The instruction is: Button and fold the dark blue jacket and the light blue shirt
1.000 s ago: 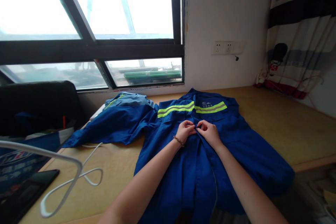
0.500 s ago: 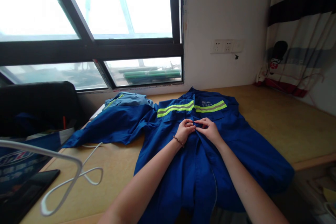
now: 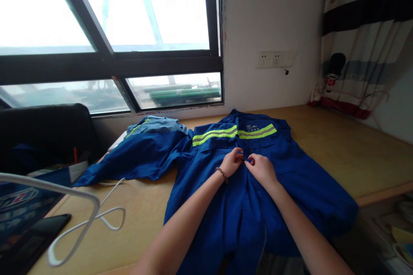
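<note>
A blue work jacket (image 3: 206, 180) with yellow-green and grey reflective bands across the chest lies front up on the wooden surface. My left hand (image 3: 232, 162), with a beaded bracelet at the wrist, pinches the jacket's front edge just below the band. Close beside it on the right, my right hand (image 3: 260, 166) grips the other front edge between thumb and fingers. Any button between the fingertips is too small to make out. Below my hands the two front panels hang apart towards me. One sleeve stretches out to the left.
A lighter blue folded garment (image 3: 158, 124) lies behind the left sleeve. On the left are a white cable (image 3: 93, 206), a dark flat device (image 3: 38, 236) and a black chair back (image 3: 48, 137). The wooden surface (image 3: 348, 154) runs right to a curtain (image 3: 355, 51).
Both hands have moved slightly down along the jacket front, still pinching the cloth. My right hand has shifted a little to the right. The view has also shifted slightly.
</note>
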Motion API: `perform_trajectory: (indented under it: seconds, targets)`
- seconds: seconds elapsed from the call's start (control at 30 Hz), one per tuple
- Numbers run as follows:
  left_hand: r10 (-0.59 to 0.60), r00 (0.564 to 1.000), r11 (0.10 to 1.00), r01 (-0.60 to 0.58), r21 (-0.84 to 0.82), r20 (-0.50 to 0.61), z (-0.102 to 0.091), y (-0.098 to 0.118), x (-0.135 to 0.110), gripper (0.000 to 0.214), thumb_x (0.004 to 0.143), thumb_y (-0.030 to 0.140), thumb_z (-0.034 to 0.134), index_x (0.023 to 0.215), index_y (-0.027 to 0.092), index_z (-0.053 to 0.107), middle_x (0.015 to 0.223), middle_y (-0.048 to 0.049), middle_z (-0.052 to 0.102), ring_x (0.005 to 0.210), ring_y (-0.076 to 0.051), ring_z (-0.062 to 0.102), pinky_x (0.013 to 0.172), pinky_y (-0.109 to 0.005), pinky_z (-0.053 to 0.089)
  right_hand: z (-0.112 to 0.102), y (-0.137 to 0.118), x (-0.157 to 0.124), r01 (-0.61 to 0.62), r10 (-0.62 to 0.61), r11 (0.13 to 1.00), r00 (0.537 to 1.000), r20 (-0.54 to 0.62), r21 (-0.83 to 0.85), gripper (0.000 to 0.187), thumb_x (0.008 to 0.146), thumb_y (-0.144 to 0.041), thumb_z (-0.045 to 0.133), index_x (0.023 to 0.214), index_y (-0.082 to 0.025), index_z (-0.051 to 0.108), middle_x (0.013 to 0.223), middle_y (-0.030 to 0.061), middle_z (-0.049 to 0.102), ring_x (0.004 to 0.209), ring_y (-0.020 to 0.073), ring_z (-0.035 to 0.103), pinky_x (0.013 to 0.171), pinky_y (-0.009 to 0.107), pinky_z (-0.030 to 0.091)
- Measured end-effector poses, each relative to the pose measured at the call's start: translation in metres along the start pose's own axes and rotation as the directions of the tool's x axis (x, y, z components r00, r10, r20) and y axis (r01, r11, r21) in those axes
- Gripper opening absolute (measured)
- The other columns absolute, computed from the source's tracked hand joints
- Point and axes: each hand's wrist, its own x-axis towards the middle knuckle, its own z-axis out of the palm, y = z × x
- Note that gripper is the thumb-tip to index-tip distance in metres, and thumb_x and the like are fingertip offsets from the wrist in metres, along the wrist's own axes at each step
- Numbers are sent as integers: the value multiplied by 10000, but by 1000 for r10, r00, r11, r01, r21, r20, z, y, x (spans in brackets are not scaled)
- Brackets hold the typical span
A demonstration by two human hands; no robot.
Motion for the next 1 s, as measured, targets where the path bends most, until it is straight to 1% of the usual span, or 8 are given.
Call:
perform_trajectory:
  seconds: [0.1, 0.2, 0.3, 0.47, 0.6, 0.7, 0.8, 1.0]
  targets:
    - [85, 996, 980, -89, 176, 32, -5, -3, 6, 496, 616, 80, 592, 1084, 200, 479, 911, -58, 629, 837, -161, 606, 791, -302, 464, 5, -11, -22, -60, 70, 946, 997, 19, -319, 170, 752, -271, 522, 851, -158, 602, 804, 120, 611, 700, 230, 597, 577, 292, 413]
    - [158, 984, 913, -175, 368, 77, -14, -6, 17, 551, 627, 150, 616, 1149, 210, 452, 953, -61, 620, 879, -178, 590, 826, -315, 442, 11, -21, -28, -88, 93, 898, 996, -9, -431, 159, 776, -159, 456, 868, -134, 583, 827, 150, 594, 736, 241, 600, 600, 308, 423]
    - [141, 984, 845, -179, 504, 113, -23, -9, 33, 580, 665, 208, 598, 1213, 190, 411, 1038, -92, 599, 962, -205, 562, 866, -331, 408, 18, -26, -12, -103, 109, 890, 994, -11, -445, 198, 755, -81, 439, 886, -108, 585, 857, 180, 593, 782, 267, 599, 609, 325, 438]
    - [32, 996, 789, 24, 615, -80, -19, -15, 56, 465, 716, 213, 547, 1173, 179, 466, 1178, -115, 537, 1136, -226, 451, 995, -373, 250, 23, -26, 36, -245, 230, 912, 970, -83, -328, 280, 785, -44, 350, 913, -38, 599, 900, 249, 597, 848, 289, 600, 642, 348, 452]
    - [30, 994, 773, 44, 632, -106, -12, -18, 57, 453, 743, 245, 518, 1187, 179, 460, 1222, -117, 506, 1190, -227, 395, 1027, -387, 166, 18, -10, 51, -259, 247, 925, 966, -76, -279, 242, 706, -61, 452, 879, -63, 622, 815, 219, 637, 775, 271, 622, 640, 342, 451]
    - [26, 997, 760, 29, 649, -75, -16, -15, 54, 497, 734, 313, 539, 1204, 181, 450, 1244, -116, 488, 1201, -222, 382, 1026, -369, 166, 16, 16, 43, -241, 246, 967, 967, -71, 80, 232, 568, -89, 507, 744, -133, 653, 746, 146, 662, 741, 250, 620, 622, 299, 443]
    - [18, 999, 802, 2, 598, -28, -24, -5, 55, 568, 655, 391, 621, 1174, 205, 484, 1230, -95, 506, 1189, -209, 397, 1022, -317, 184, 17, 43, 29, -211, 267, 855, 962, -54, 475, 303, 526, -161, 437, 726, -156, 665, 668, 69, 664, 647, 220, 607, 550, 274, 439]
    - [23, 999, 775, -44, 630, 40, -24, 14, 50, 666, 523, 431, 713, 1117, 202, 513, 1223, -102, 506, 1176, -234, 404, 1016, -314, 194, 12, 60, 23, -187, 214, 712, 976, 44, 677, 470, 503, -195, 395, 888, -135, 657, 712, 24, 675, 638, 190, 609, 575, 271, 471]
